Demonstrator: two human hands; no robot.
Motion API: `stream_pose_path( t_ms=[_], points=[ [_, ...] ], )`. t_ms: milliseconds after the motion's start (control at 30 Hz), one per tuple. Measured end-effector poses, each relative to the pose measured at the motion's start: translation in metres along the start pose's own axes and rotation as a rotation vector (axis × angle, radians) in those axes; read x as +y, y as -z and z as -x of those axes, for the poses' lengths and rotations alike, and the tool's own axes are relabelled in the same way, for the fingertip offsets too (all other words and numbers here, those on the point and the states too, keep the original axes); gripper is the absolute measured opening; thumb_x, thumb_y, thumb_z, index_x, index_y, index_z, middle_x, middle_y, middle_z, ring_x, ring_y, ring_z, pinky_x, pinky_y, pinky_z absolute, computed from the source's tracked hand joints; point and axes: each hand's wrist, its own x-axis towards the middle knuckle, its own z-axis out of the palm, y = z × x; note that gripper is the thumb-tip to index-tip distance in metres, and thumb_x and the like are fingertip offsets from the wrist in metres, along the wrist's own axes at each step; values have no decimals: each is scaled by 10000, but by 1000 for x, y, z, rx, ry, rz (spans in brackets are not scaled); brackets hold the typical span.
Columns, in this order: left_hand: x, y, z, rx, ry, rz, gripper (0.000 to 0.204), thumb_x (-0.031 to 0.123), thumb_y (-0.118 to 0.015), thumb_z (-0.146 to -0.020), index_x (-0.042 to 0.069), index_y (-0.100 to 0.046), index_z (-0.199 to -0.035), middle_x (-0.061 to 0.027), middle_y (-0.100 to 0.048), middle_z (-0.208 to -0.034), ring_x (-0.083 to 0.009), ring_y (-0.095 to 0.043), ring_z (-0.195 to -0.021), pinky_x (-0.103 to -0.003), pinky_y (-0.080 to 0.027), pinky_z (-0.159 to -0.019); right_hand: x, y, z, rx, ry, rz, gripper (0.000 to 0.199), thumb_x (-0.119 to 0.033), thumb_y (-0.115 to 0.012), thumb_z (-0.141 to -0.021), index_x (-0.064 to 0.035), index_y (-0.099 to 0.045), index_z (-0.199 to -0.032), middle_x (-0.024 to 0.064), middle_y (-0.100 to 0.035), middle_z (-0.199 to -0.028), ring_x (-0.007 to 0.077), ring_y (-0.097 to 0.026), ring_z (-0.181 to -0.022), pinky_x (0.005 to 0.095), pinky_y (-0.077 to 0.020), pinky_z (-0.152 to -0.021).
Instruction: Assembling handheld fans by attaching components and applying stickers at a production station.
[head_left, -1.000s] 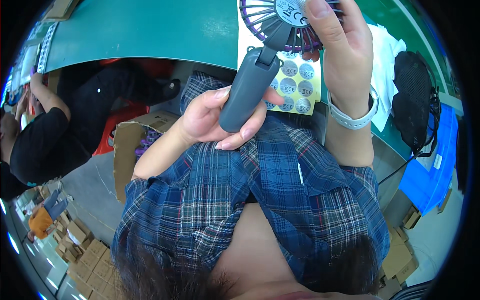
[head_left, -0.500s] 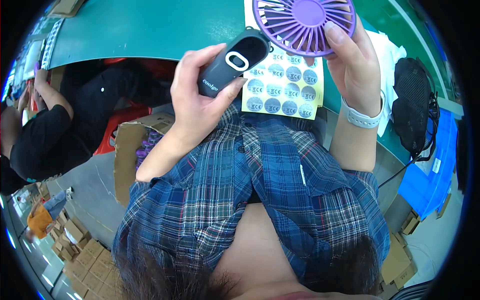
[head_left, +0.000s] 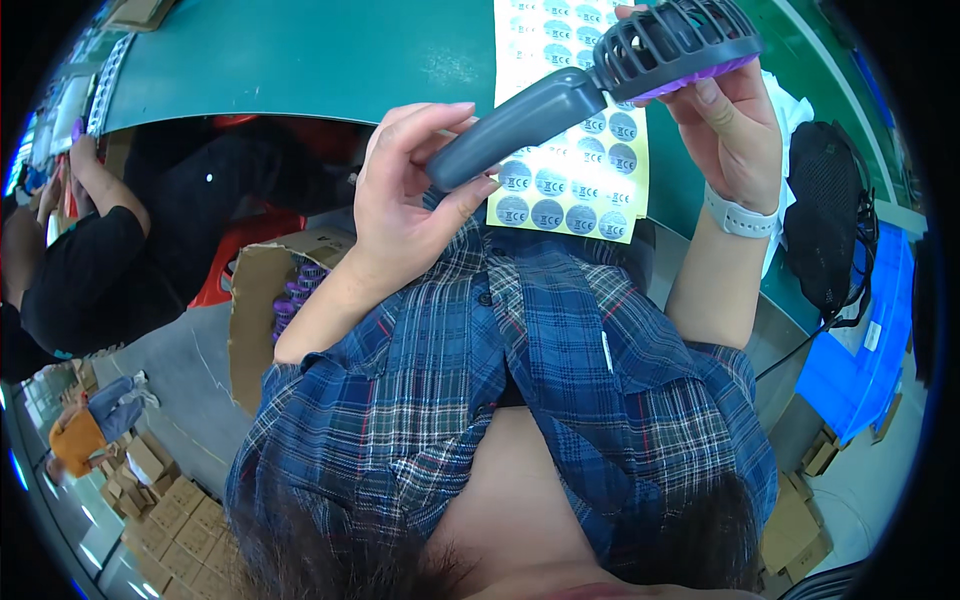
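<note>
Your yellow sticker sheet (head_left: 575, 150) lies on the green table at 12 o'clock, rows of round grey labels on it. An open brown cardboard carton (head_left: 255, 310) sits at 9 o'clock, purple items inside. Small brown boxes (head_left: 150, 490) pile at 8 o'clock. More flattened cartons (head_left: 800, 520) at 4 o'clock.

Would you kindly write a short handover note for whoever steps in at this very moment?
Left hand: fingers around the grey handle of the fan.
Right hand: grips the fan's head, grille facing up, purple underside.
The fan is held in the air over the sticker sheet, which lies on the green table with many round stickers on it.
Done: fan picked up in both hands.
Left: no sticker shows on the visible side of the fan. More purple fans sit in the cardboard box at the left.
</note>
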Motion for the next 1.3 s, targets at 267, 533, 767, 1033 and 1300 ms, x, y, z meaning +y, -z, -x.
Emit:
stream_pose_path(
  t_ms=[267, 533, 767, 1033, 1300],
  points=[
    [1, 2, 3, -56, -77, -193, 614, 140, -784, -665, 21, -512, -1202, -110, -570, -1043, -167, -620, -881, -260, -542, -720, -3, -7, -2, 184, -34, 60, 462, -218, -535, -905, -41, -388, -1305, 132, -543, -1180, 207, -575, -1034, 330, -475, -842],
    [-1, 4, 3, -95, -108, -248, 782, 354, -802, -574, 15, -515, -1217, -98, -649, -917, -162, -646, -808, -261, -535, -727, 3, -28, -14, -40, 55, -382, 444, -252, -574, -874, 16, -442, -1203, 115, -566, -1011, 176, -567, -873, 289, -467, -772],
    [7, -4, 3, -186, 71, 168, 730, 301, -733, -753, -20, -383, -1307, -101, -637, -894, -181, -645, -758, -250, -531, -669, 9, -41, -17, 227, 48, 282, 386, -398, -526, -908, -33, -575, -1025, 57, -580, -703, 86, -557, -512, 180, -446, -470],
    [4, -9, -8, -329, 663, 693, 461, 263, -512, -903, -42, -378, -1222, -108, -564, -850, -160, -595, -597, -219, -476, -494, 23, -53, -24, 280, 269, 442, 495, -215, -581, -869, 38, -413, -1261, 93, -570, -1060, 82, -567, -782, 183, -471, -592],
    [9, -12, -1, -337, 598, 565, 438, 200, -557, -877, -36, -379, -1200, -106, -553, -842, -145, -577, -546, -227, -452, -432, 24, -43, -13, 101, 152, 580, 352, -365, -533, -911, -41, -566, -1045, 50, -577, -693, 83, -561, -519, 195, -443, -462]
  ],
)
